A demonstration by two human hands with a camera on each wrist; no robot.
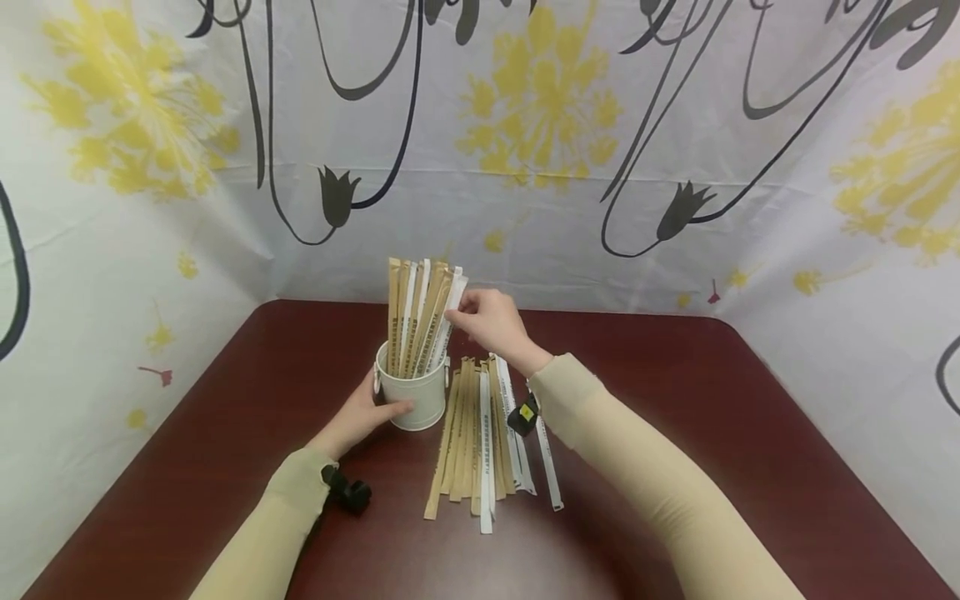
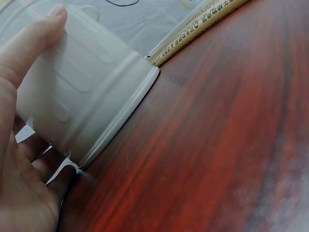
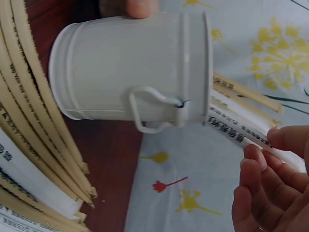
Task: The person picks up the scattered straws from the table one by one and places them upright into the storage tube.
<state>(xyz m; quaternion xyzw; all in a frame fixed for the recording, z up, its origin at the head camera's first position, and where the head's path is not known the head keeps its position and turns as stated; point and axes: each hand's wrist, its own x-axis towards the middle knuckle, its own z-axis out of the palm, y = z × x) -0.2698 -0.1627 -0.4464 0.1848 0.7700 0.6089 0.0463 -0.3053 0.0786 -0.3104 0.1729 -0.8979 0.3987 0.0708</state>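
A small white bucket (image 1: pixel 423 404) stands upright on the table, filled with tan and white paper-wrapped straws (image 1: pixel 405 325) that rise well above its rim. My left hand (image 1: pixel 363 417) grips the bucket from the left, thumb across its front and fingers around the far side. At the bucket's right, my right hand (image 1: pixel 491 321) pinches a white paper-wrapped straw (image 1: pixel 456 292) between thumb and fingertips. The lower end of that straw is inside the bucket, hidden by the wall. In the right wrist view the bucket's side handle (image 3: pixel 137 108) hangs below the rim.
Several more tan and white wrapped straws (image 1: pixel 465 442) lie side by side on the dark red table (image 1: pixel 195 467), just right of the bucket. One white straw (image 1: pixel 550 467) lies apart at their right. A patterned white cloth (image 1: pixel 420 150) hangs behind the table.
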